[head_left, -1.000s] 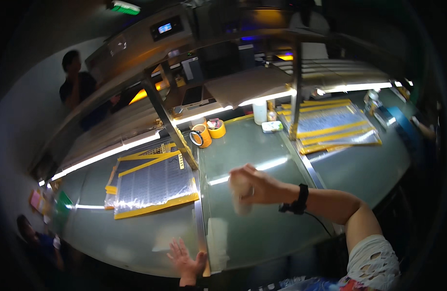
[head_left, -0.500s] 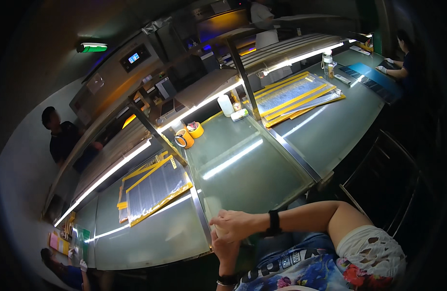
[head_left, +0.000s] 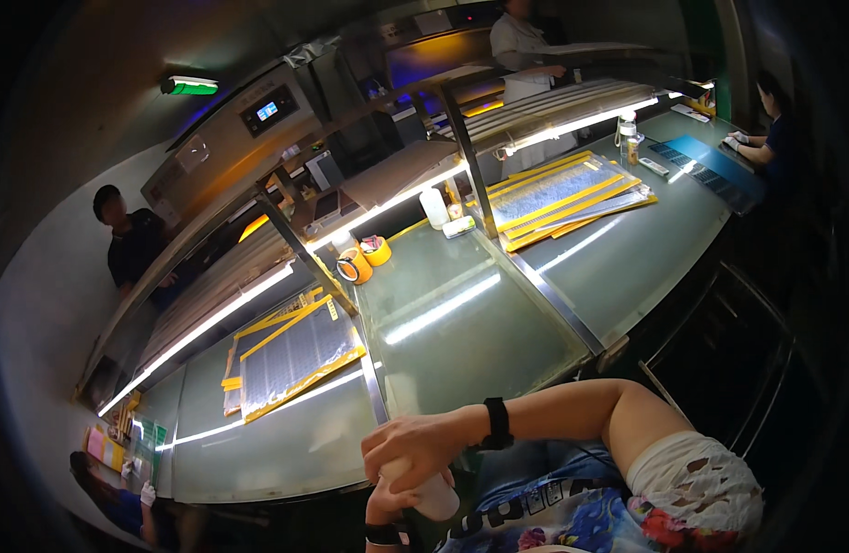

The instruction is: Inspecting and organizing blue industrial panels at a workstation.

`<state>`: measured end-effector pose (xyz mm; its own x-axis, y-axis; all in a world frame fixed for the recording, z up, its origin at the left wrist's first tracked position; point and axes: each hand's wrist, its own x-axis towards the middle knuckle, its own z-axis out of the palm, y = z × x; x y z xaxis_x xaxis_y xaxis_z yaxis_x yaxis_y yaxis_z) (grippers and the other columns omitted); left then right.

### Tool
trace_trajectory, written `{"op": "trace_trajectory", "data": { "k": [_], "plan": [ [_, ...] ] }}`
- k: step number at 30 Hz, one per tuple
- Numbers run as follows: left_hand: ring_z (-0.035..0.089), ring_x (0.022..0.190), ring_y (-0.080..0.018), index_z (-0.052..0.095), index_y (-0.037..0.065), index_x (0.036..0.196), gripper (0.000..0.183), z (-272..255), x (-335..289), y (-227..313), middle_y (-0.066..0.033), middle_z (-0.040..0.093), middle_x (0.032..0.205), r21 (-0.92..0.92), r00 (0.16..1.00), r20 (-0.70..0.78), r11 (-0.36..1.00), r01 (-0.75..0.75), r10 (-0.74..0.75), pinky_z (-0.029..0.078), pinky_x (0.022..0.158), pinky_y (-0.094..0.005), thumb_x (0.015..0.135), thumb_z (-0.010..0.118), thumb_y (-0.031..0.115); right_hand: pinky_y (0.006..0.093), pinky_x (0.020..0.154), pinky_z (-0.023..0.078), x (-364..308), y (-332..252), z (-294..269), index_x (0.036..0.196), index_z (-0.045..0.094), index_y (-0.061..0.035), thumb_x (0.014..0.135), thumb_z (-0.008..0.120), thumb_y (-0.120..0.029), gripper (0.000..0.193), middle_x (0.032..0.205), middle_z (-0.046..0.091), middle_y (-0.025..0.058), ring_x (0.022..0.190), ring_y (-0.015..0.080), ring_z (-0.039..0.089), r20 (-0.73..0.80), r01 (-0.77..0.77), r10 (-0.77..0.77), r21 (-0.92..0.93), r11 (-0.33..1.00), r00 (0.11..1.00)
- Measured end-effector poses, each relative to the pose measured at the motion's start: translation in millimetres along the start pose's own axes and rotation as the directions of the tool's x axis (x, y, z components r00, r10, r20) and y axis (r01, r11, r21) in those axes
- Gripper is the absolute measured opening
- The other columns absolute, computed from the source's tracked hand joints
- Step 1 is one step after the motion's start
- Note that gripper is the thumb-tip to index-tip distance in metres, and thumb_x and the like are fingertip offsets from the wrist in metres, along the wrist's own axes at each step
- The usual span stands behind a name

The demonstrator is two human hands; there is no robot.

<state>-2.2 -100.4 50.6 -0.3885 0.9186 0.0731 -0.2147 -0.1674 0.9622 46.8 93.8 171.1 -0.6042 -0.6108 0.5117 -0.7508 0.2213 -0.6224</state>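
Observation:
My right hand (head_left: 410, 447), with a black watch band on its wrist, reaches across from the right with its fingers curled over a pale, smooth, rounded thing (head_left: 435, 499). My left hand (head_left: 390, 503), a dark band at its wrist, is below and presses against the same thing from underneath. Both hands meet in front of my body, just off the front edge of the glass-topped table (head_left: 461, 369). Fingers cover much of the pale thing, so its kind cannot be made out.
Yellow-edged framed sheets (head_left: 300, 355) lie stacked on the left section, and more framed sheets (head_left: 567, 194) on the right. Orange tape rolls (head_left: 354, 265) and a white bottle (head_left: 433, 208) stand at the back. A co-worker (head_left: 770, 124) handles a blue panel (head_left: 710, 152). A metal chair (head_left: 719, 359) is at right.
Both hands have moved left and slightly down, and turned, so the pale thing between them now shows. The view has shifted a little. At the back, the white-clad person shows more fully.

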Motion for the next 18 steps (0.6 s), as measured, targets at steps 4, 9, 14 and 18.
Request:
{"op": "trace_trajectory", "data": {
  "k": [4,9,14,18],
  "plan": [
    [0.060,0.095,-0.0247,0.046,0.001,0.124,0.078,-9,-1,-15,-0.0120,0.060,0.104,0.203,0.992,-0.112,0.979,-0.031,0.055,0.049,0.081,-0.0356,0.059,0.084,0.025,0.0403,0.077,0.048,-5,-1,-9,0.102,0.060,-0.0110,0.080,0.062,-0.033,0.031,0.101,0.060,0.0125,0.094,0.0316,0.059,-0.055,-0.051,0.046,-0.107,0.993,0.997],
    [0.065,0.088,-0.0283,0.050,0.005,0.117,0.075,48,34,6,-0.0136,0.064,0.096,0.745,0.794,-0.501,0.639,0.192,0.345,0.051,0.074,-0.0378,0.059,0.084,0.037,0.0411,0.075,0.050,-13,-5,-27,0.112,0.055,-0.0091,0.083,0.057,-0.045,0.046,0.108,0.058,0.0199,0.091,0.0345,0.062,0.076,-0.576,0.648,-0.389,0.719,0.758],
    [0.066,0.084,-0.0291,0.053,0.008,0.112,0.065,57,32,3,-0.0143,0.066,0.094,0.804,0.779,-0.501,0.536,0.257,0.378,0.052,0.071,-0.0395,0.062,0.083,0.037,0.0394,0.075,0.050,-22,1,-23,0.116,0.053,-0.0097,0.083,0.058,-0.037,0.043,0.103,0.057,0.0192,0.083,0.0377,0.061,0.159,-0.592,0.681,-0.383,0.710,0.714],
    [0.063,0.089,-0.0197,0.052,0.006,0.117,0.066,49,18,14,-0.0107,0.064,0.099,0.560,0.906,-0.399,0.820,0.118,0.143,0.050,0.078,-0.0341,0.063,0.083,0.029,0.0403,0.080,0.048,-26,1,-27,0.116,0.056,-0.0127,0.080,0.061,-0.025,0.038,0.102,0.056,0.0206,0.086,0.0383,0.060,0.289,-0.204,0.291,-0.296,0.933,0.912]
  ]
}}
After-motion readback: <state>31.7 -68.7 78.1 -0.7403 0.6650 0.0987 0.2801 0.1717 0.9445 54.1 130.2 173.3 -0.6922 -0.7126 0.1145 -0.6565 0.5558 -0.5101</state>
